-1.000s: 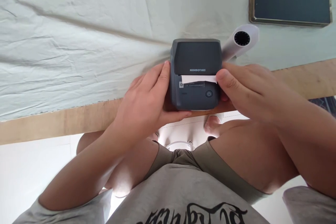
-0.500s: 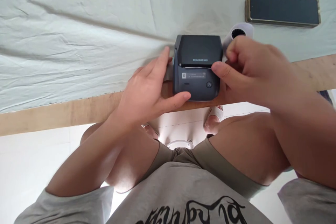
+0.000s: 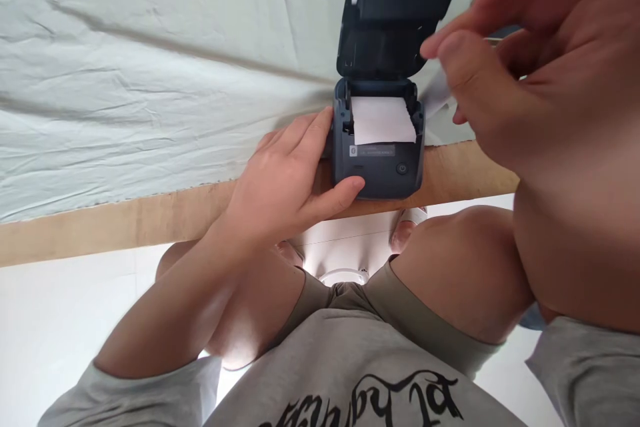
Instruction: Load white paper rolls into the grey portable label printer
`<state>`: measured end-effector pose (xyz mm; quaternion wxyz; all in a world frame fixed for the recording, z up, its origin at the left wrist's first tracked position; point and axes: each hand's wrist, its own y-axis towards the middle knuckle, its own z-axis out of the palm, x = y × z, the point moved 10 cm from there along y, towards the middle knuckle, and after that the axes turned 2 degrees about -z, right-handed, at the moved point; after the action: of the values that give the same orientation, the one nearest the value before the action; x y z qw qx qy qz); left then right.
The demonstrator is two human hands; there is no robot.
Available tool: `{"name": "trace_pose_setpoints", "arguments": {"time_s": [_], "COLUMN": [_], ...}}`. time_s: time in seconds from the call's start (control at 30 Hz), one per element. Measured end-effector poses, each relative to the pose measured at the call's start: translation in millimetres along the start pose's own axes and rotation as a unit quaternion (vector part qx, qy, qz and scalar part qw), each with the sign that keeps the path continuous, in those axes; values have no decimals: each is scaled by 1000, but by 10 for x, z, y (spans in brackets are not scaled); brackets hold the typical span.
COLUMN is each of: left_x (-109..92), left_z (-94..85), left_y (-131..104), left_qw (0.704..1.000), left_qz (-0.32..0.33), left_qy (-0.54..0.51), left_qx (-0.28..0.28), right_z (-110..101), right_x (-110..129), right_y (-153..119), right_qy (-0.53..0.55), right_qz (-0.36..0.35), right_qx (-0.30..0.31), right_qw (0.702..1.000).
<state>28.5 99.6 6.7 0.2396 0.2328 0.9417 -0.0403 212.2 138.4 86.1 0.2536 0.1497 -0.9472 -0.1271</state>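
Observation:
A dark label printer point(image 3: 377, 181) sits at the table's front edge. Its hinged lid point(image 3: 393, 27) stands raised, tilted back. White label paper point(image 3: 384, 120) lies across the uncovered bay, its loose end over the front panel. My left hand point(image 3: 285, 173) steadies the printer, fingers along its left side and thumb on its lower front. To the right of the lid is my right hand point(image 3: 535, 80), in the air with fingers apart and nothing seen in them. Its fingertips are close to the lid's right edge; whether they touch it I cannot tell.
A pale wrinkled cloth point(image 3: 175, 67) covers the table, with a bare wooden edge point(image 3: 125, 225) along the front. Below it are my knees and the white floor point(image 3: 65, 333). My right hand hides most of the phone and the pale object behind the printer.
The printer's lid has swung up and back, exposing the paper inside. My right hand has let go and risen up and to the right. My left hand has stayed on the printer.

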Motion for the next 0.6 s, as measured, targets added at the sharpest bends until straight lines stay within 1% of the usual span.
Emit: {"name": "trace_pose_setpoints", "arguments": {"time_s": [0.1, 0.17, 0.23, 0.33, 0.37, 0.43, 0.5, 0.57, 0.6], "left_x": [-2, 3, 7, 14, 18, 22, 23, 20, 17], "left_z": [8, 20, 33, 51, 55, 56, 57, 58, 60], "left_y": [6, 8, 5, -3, -6, -10, -15, -19, -22], "left_qw": [1000, 1000, 1000, 1000, 1000, 1000, 1000, 1000, 1000], "left_qz": [1, 2, 7, 16, 18, 20, 22, 24, 25], "left_qy": [0, 2, 2, -5, -10, -18, -19, -18, -18], "left_qx": [-4, -5, -4, 0, 1, 2, 3, 3, 3], "right_z": [170, 284, 401, 535, 557, 590, 644, 684, 683], "right_x": [158, 209, 192, 75, 31, -31, -35, 9, 21], "right_y": [68, 106, 136, 170, 189, 240, 291, 329, 336], "right_qy": [-141, -180, -206, -263, -276, -290, -299, -303, -295], "right_qz": [-47, -43, -20, 6, 9, 1, -29, -71, -83], "right_qx": [48, 77, 124, 206, 224, 247, 264, 263, 257], "right_qw": [988, 980, 971, 942, 935, 924, 917, 913, 916]}}
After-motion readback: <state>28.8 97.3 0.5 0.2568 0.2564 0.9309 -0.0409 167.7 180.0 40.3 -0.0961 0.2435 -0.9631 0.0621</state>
